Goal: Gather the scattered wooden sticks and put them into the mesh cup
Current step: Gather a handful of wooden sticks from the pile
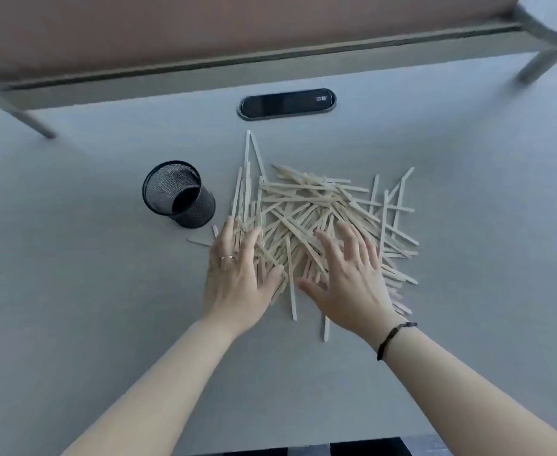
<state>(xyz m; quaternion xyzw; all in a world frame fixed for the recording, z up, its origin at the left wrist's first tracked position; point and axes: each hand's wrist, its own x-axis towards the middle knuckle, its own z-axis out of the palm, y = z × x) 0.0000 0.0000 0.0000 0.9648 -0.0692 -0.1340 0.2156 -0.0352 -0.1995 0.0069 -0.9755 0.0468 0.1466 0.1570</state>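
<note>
Both forearms are bare; the left hand [234,274] wears a thin ring [228,257], the right wrist a dark cord bracelet [391,339].

The place looked like an office or a shared workroom. A broad, plain grey desk [89,291] filled most of the frame, and near its far edge, at upper centre, sat an oval black cable port [286,103] set flush into the top. Across the top of the frame ran a brown divider panel [205,24] in a grey frame, propped on slanted metal legs [17,110] at upper left and upper right. A black mesh cup [179,194], of the pen-holder kind, stood left of centre.
</note>
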